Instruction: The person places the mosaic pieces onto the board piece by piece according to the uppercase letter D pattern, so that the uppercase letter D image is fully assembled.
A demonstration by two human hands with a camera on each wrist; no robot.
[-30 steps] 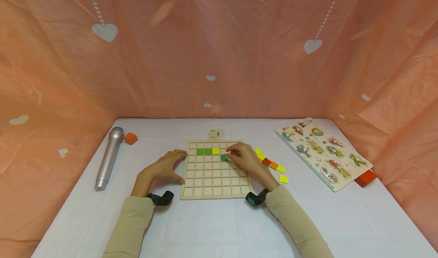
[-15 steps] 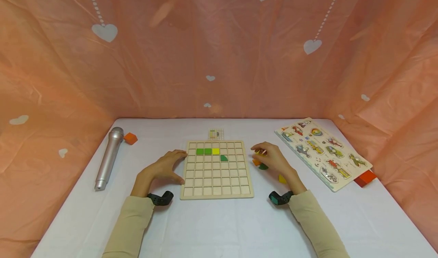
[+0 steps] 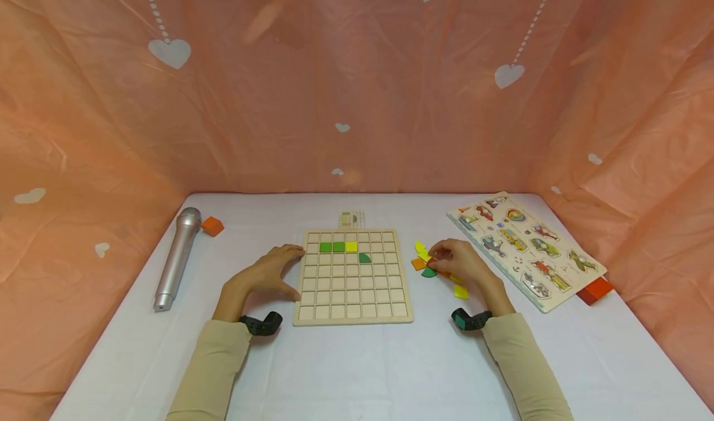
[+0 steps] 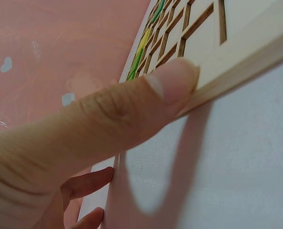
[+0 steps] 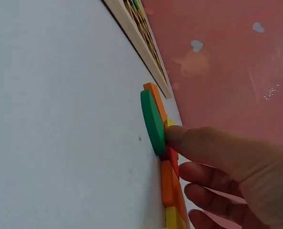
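Observation:
My left hand [image 3: 273, 273] rests against the left edge of the wooden grid board [image 3: 354, 319], fingers and thumb spread apart. Close up in the left wrist view, the thumb [image 4: 132, 107] presses on the board's rim. Two green square tiles [image 3: 332, 247], a yellow square tile [image 3: 351, 246] and a green quarter-round tile [image 3: 365, 258] lie in its cells. My right hand [image 3: 462, 263] is over the loose tiles, thumb and index tips right at a red tile [image 5: 172, 155]; I cannot tell whether they pinch it. Beside it lie a green rounded tile [image 5: 152, 121] and an orange tile [image 3: 418, 264].
A small pattern card [image 3: 352, 218] lies behind the board. Yellow tiles [image 3: 460, 292] lie near my right wrist. On the right, a picture puzzle board [image 3: 524, 247] leans over a red block [image 3: 595, 291]. A silver microphone [image 3: 177, 260] and an orange block [image 3: 212, 226] are at left.
My right hand has let go of the green quarter-round tile in the board and moved right to the loose tiles, now at the red one. My left hand has stayed put.

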